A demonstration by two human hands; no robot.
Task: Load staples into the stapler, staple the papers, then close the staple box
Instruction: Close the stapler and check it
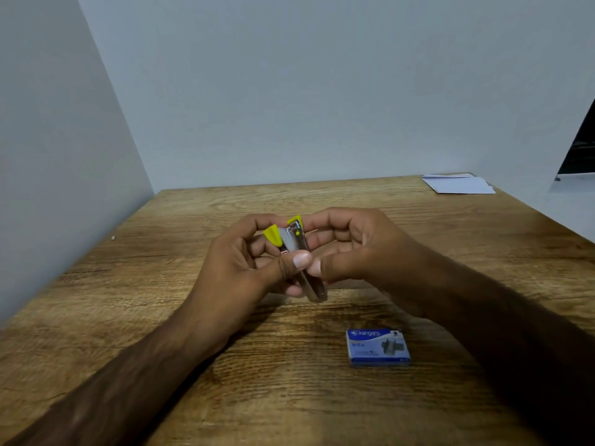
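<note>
A small metal stapler (294,243) with yellow plastic ends is held above the middle of the wooden table (161,317). My left hand (244,262) grips it from the left, thumb pressed on its metal body. My right hand (351,249) holds it from the right, its thumb tip meeting the left thumb. The stapler's metal end points down toward me. A blue staple box (377,347) lies flat on the table nearer to me, to the right, its lid shut. White papers (457,183) lie at the far right corner.
Pale walls close off the table's left and far sides. The table's right edge runs diagonally past the papers. A dark opening (579,146) shows at the far right.
</note>
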